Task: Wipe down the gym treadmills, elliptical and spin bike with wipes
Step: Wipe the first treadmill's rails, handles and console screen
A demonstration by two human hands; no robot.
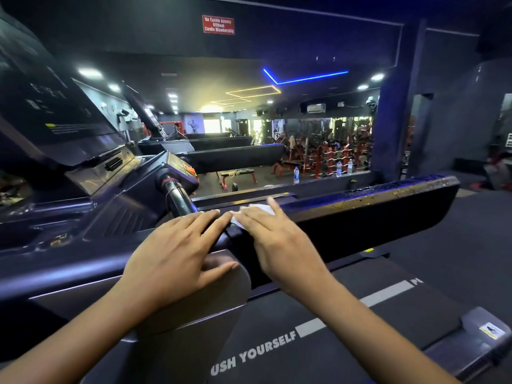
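R fingers (249, 217) straight, close together, pressed flat on white wipe (261, 209); thumb lifted alongside. L fingers (205, 220) straight, slightly apart, laid flat, gripping nothing; tips just beside wipe. R hand (279, 245) and L hand (177, 253) side by side. Wipe on near end of treadmill side rail (360, 198); gold specks along rail top further out. Chrome grip bar (178, 198) just beyond L fingertips. Belt (360, 314) below, lettered "USH YOURSELF". Console (55, 120) at left.

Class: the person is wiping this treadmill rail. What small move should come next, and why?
Probably slide the right hand, pressing the white wipe, farther right along the side rail: pale gritty specks show on its far stretch. The left hand rests flat beside it.
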